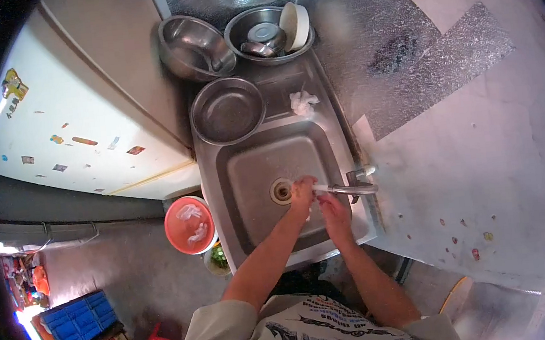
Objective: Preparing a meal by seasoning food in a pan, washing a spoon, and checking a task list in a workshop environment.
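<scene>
Over the stainless steel sink [282, 169], my left hand [304, 191] is at the spout end of the metal faucet [353, 189], near the drain [282, 191]. Just to its right and slightly lower, my right hand [333, 213] is below the spout. Its fingers are partly bent. The fingers are too small and overlapped to tell whether either hand holds anything. A crumpled white cloth or plastic [304, 103] lies on the drainboard, beside an empty steel basin [227, 110].
Behind the sink stand a tilted steel bowl [186, 45] and a steel basin [239, 55] holding smaller bowls. A red-lidded bucket [175, 228] and a container of greens [218, 261] are at the left. A white refrigerator [79, 110] and the right wall [449, 167] flank the sink.
</scene>
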The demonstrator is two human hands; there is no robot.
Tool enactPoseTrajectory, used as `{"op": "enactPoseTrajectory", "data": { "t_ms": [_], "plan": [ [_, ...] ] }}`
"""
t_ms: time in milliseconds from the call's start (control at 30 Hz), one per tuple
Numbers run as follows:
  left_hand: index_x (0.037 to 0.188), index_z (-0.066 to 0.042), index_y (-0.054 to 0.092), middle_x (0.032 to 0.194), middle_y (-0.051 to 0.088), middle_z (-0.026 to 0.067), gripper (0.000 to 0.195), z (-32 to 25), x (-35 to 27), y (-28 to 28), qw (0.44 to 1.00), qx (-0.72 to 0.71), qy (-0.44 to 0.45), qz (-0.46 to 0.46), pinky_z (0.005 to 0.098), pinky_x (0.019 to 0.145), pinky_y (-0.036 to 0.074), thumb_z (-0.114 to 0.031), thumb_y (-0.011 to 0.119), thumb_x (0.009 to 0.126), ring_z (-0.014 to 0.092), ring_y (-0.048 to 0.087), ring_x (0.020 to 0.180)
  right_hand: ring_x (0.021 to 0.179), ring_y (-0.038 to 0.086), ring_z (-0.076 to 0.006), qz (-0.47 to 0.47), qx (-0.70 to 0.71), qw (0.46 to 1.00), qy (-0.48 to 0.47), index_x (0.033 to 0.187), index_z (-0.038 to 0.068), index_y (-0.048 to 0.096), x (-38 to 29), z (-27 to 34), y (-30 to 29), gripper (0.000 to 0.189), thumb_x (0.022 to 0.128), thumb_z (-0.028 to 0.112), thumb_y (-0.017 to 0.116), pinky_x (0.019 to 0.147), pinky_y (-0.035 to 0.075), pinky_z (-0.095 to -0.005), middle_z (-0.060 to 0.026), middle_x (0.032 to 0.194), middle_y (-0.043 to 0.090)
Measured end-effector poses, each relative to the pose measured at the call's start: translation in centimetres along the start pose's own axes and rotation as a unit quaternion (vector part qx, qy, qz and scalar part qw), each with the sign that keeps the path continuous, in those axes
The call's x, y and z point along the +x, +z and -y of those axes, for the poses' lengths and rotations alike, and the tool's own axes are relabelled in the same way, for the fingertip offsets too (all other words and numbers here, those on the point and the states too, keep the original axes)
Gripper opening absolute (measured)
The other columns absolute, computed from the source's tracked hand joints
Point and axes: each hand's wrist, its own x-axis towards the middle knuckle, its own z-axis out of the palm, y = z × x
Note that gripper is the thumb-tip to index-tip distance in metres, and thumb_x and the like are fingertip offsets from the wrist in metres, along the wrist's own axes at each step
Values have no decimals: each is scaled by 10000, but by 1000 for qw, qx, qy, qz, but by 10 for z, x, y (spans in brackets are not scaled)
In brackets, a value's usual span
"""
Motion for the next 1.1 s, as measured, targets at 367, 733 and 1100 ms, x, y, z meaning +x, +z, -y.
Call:
{"op": "enactPoseTrajectory", "data": {
  "t_ms": [367,733,1100],
  "plan": [
    [959,-37,662,826,659,79,249,30,5,-5,995,-80,46,30,271,515,452,-266,567,930,150,585,620,1017,663,-211,43,252,957,137,1151,-25,633,-19,-18,-39,288,971,193,578,868,550,-318,-113,1104,688],
    [937,-18,660,818,672,44,159,18,-9,-23,986,64,139,-69,295,626,508,-162,591,932,147,621,700,1065,635,-263,23,140,989,-41,1088,8,642,43,15,11,233,873,96,663,916,504,-376,-125,1156,662],
    [1194,-35,585,1188,596,186,382,-12,-43,-15,829,304,467,-46,449,939,467,-164,671,845,351,575,1099,1194,564,-270,67,46,996,-44,1297,48,581,67,-4,24,360,987,217,513,1019,433,-362,-130,1265,608]
  ]
}}
